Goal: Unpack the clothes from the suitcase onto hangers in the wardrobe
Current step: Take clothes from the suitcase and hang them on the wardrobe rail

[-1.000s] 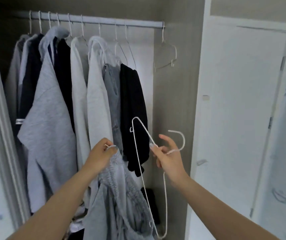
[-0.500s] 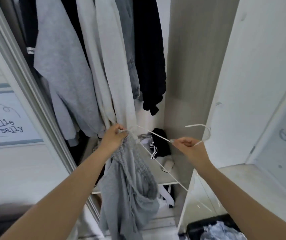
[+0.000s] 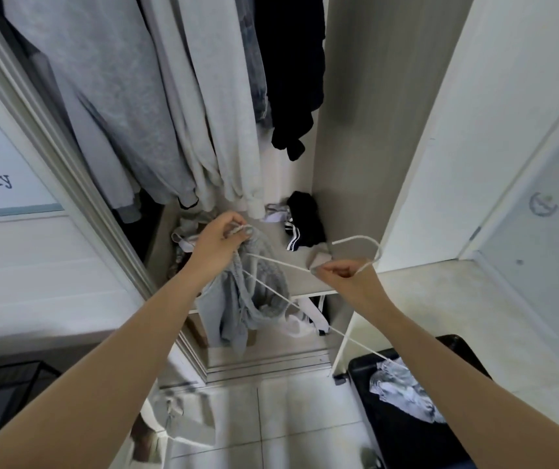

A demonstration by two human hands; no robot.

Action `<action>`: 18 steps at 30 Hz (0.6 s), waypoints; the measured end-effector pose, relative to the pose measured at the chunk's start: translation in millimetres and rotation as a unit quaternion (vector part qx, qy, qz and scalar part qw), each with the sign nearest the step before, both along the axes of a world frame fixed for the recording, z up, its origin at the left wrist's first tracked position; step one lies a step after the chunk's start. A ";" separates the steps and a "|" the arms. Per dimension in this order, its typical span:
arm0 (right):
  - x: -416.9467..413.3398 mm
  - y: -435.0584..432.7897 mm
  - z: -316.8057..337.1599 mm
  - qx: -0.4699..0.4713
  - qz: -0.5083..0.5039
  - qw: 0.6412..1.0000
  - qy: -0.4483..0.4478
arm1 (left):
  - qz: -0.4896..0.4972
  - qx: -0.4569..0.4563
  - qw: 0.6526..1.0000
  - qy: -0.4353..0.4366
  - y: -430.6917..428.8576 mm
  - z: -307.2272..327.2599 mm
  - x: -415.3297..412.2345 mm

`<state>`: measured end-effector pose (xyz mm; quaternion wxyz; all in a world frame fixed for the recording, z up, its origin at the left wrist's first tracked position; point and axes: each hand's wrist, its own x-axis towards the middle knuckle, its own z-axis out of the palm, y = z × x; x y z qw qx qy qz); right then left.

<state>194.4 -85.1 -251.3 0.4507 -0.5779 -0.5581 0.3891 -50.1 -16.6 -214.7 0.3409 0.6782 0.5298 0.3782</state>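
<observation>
Grey garment (image 3: 259,292) — hangs bunched from the left hand (image 3: 218,243), whose fingers grip its top edge, over the front edge of the wardrobe shelf (image 3: 300,282). White wire hanger (image 3: 281,263) — pinched at the neck by the right hand (image 3: 344,275), hook curling up and to the right. Long axis slanted: one shoulder tip meets the garment just below the left hand, the other reaches down toward the suitcase (image 3: 400,441). Both forearms extended. Next move, as judged: feeding the upper tip into the garment's opening.
</observation>
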 end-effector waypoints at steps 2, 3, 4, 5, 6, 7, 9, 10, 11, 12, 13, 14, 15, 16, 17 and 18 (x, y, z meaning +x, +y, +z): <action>-11.6 2.1 0.1 0.019 0.007 1.000 -0.009 | -0.025 0.007 1.000 -0.015 -5.7 11.0 5.0; -17.5 2.6 1.3 0.028 0.016 0.999 -0.008 | -0.036 0.013 0.999 -0.028 -9.3 18.5 8.4; -23.6 3.9 2.6 0.039 0.028 0.999 -0.018 | -0.046 0.020 0.998 -0.049 -13.2 27.0 11.2; -29.6 5.9 3.2 0.038 0.039 0.998 -0.032 | -0.054 0.025 0.995 -0.076 -17.8 36.6 14.2; -34.2 8.3 4.3 0.029 0.043 0.997 -0.054 | -0.058 0.025 0.993 -0.099 -23.6 47.5 17.1; -38.1 11.0 6.7 0.018 0.038 0.997 -0.069 | -0.065 0.024 0.991 -0.116 -29.5 58.5 18.9; -41.3 16.5 12.6 0.007 0.005 0.999 -0.035 | -0.104 0.007 0.989 -0.105 -39.4 77.3 17.7; -40.9 18.7 17.7 0.008 -0.015 1.000 0.013 | -0.132 -0.010 0.989 -0.070 -43.1 84.7 14.3; -38.7 20.6 22.9 0.016 -0.034 0.997 0.061 | -0.163 -0.035 0.986 -0.021 -45.4 88.3 9.6; -35.6 21.6 28.7 0.028 -0.047 0.993 0.103 | -0.188 -0.062 0.980 0.028 -47.0 89.2 4.4; -32.6 22.4 34.8 0.039 -0.055 0.990 0.128 | -0.197 -0.072 0.976 0.063 -46.5 86.2 -1.2; -30.0 22.9 39.9 0.049 -0.056 0.988 0.135 | -0.181 -0.053 0.979 0.082 -45.1 81.7 -5.2; -28.3 24.0 43.1 0.061 -0.048 0.988 0.132 | -0.140 0.007 0.985 0.103 -40.1 75.0 -8.4; -27.4 25.1 45.0 0.073 -0.035 0.989 0.126 | -0.097 0.097 0.981 0.138 -34.8 67.9 -9.5; -26.8 25.0 46.7 0.084 -0.021 0.989 0.119 | -0.079 0.178 0.964 0.183 -30.2 60.6 -8.8; -26.4 24.5 47.6 0.094 -0.008 0.989 0.111 | -0.084 0.234 0.942 0.224 -27.0 53.9 -5.8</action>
